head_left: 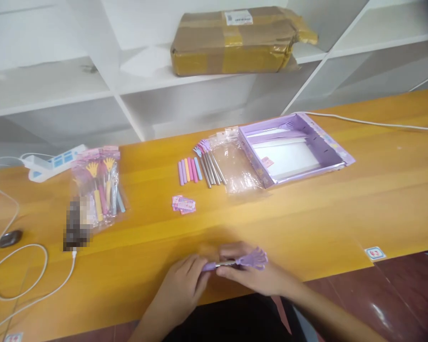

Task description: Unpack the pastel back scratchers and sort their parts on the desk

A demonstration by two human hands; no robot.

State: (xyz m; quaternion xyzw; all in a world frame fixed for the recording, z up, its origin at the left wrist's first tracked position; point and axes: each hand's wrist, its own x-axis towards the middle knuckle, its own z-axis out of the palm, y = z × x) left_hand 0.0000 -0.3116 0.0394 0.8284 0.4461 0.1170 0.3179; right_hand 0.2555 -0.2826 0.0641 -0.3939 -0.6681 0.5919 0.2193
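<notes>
A purple back scratcher (251, 259) with a hand-shaped head and a short metal rod lies across both hands at the table's near edge. My left hand (185, 280) is closed around its purple handle. On the metal rod, close to the head, the fingers of my right hand (246, 278) are closed. Beyond the hands lie small pink printed cards (184, 204). Farther back is a row of coloured handle tubes (189, 172), next to several metal rods (210, 168) with purple and blue hand-shaped heads.
Clear plastic bags (233, 164) lie beside a purple open box (299, 142) holding a purple scratcher. At left are bagged scratchers (102, 190), a power strip (53, 164), a white cable (39, 304) and a black mouse (10, 238). A taped carton (231, 45) sits on the shelf.
</notes>
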